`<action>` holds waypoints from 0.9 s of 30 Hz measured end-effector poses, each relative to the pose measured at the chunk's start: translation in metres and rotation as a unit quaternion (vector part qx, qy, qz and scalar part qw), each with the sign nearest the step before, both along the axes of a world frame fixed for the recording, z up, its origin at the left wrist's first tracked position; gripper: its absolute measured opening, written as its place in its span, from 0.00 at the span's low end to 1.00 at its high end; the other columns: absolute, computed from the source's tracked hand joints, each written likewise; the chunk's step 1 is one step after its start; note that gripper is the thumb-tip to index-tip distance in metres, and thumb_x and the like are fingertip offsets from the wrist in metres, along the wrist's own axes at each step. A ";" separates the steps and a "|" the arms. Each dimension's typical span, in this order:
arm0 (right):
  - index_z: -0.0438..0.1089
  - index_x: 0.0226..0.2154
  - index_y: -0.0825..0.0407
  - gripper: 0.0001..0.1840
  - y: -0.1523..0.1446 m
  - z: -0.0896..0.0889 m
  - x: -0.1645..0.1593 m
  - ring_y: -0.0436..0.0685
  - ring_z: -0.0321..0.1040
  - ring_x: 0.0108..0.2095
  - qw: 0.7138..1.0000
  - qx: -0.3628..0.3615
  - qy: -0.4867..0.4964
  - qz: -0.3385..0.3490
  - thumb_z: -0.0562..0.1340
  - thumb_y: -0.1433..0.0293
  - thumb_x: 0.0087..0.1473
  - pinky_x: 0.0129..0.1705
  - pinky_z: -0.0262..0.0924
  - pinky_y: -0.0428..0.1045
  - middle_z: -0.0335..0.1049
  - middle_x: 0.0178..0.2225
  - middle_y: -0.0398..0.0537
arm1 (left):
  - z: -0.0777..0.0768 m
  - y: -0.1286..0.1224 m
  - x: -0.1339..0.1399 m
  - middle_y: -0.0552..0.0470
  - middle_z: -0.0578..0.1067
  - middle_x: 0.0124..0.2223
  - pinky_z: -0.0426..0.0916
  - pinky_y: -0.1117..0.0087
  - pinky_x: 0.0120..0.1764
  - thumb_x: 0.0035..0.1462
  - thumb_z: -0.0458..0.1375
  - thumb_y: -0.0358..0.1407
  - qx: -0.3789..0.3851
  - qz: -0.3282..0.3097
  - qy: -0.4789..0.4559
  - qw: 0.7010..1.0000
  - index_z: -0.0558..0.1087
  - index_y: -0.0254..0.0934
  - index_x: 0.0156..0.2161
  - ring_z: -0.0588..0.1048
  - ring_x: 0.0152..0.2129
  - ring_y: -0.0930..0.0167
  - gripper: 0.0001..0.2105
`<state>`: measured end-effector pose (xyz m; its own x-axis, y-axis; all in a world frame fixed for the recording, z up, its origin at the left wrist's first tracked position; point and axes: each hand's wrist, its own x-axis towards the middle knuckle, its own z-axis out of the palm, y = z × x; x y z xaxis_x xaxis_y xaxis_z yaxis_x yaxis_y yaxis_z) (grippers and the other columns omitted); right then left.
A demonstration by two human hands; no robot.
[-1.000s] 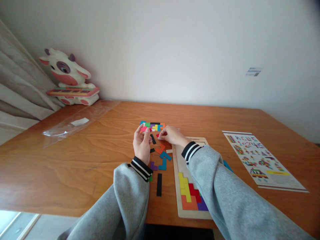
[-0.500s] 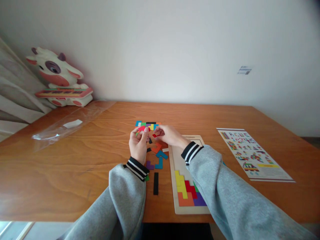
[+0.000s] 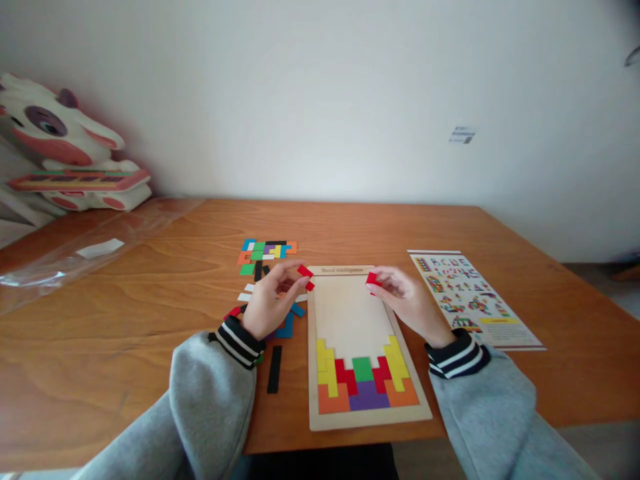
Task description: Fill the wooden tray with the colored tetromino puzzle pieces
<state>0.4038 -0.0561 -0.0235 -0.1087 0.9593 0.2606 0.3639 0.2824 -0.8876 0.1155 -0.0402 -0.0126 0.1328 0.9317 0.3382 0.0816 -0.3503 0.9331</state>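
Note:
My left hand (image 3: 273, 297) pinches a red puzzle piece (image 3: 306, 272) above the upper left edge of the wooden puzzle board (image 3: 345, 313). On the other side, my right hand (image 3: 405, 297) grips a second red puzzle piece (image 3: 372, 279) over the board's upper right part. Yellow, red, green, orange and purple pieces fill the near end of the board, with a green square (image 3: 363, 369) in the middle above a purple piece (image 3: 369, 396). Bare wood shows in the upper part. Fingers partly cover both held pieces.
Loose coloured pieces (image 3: 260, 252) lie left of the board, among them a long black bar (image 3: 275, 370). A printed pattern sheet (image 3: 493, 320) rests on the right. A clear plastic bag (image 3: 95, 260) and a cow toy keyboard (image 3: 85, 180) are at the left.
My hands have moved apart from over the loose pieces to either side of the board's upper part, each with a red piece. The view has turned to the right.

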 end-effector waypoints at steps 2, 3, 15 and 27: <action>0.70 0.44 0.47 0.17 -0.004 -0.005 -0.001 0.54 0.73 0.37 0.999 -0.019 0.040 0.010 0.68 0.58 0.54 0.40 0.71 0.51 0.76 0.37 0.46 | 0.007 0.000 0.010 0.48 0.82 0.31 0.72 0.73 0.31 0.56 0.66 0.39 0.011 -0.068 0.072 0.995 0.78 0.37 0.43 0.79 0.27 0.70 0.11; 0.69 0.43 0.47 0.17 -0.006 -0.005 -0.002 0.53 0.73 0.36 0.998 -0.031 0.057 0.017 0.68 0.58 0.54 0.39 0.71 0.50 0.76 0.36 0.45 | 0.011 -0.001 0.015 0.48 0.82 0.32 0.72 0.73 0.31 0.57 0.65 0.39 0.022 -0.093 0.100 0.990 0.79 0.37 0.40 0.79 0.27 0.70 0.08; 0.71 0.35 0.48 0.14 -0.002 0.006 -0.007 0.52 0.73 0.32 0.996 -0.040 0.082 0.024 0.68 0.57 0.54 0.33 0.69 0.47 0.76 0.33 0.45 | -0.009 -0.021 0.033 0.50 0.81 0.30 0.66 0.75 0.23 0.61 0.61 0.35 0.076 -0.131 0.189 0.970 0.77 0.39 0.48 0.72 0.19 0.74 0.10; 0.72 0.53 0.44 0.17 0.004 0.008 -0.007 0.56 0.73 0.42 0.995 0.053 -0.059 0.061 0.60 0.66 0.61 0.48 0.69 0.56 0.77 0.50 0.49 | -0.003 -0.023 0.036 0.48 0.80 0.28 0.63 0.75 0.21 0.55 0.67 0.38 -0.060 -0.174 0.096 0.978 0.79 0.37 0.42 0.72 0.19 0.73 0.10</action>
<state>0.3969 -0.0523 -0.0156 -0.2589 0.9048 0.3382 0.4217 0.4209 -0.8031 0.1511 -0.0632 -0.0158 0.4987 0.8505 0.1669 0.1554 -0.2772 0.9482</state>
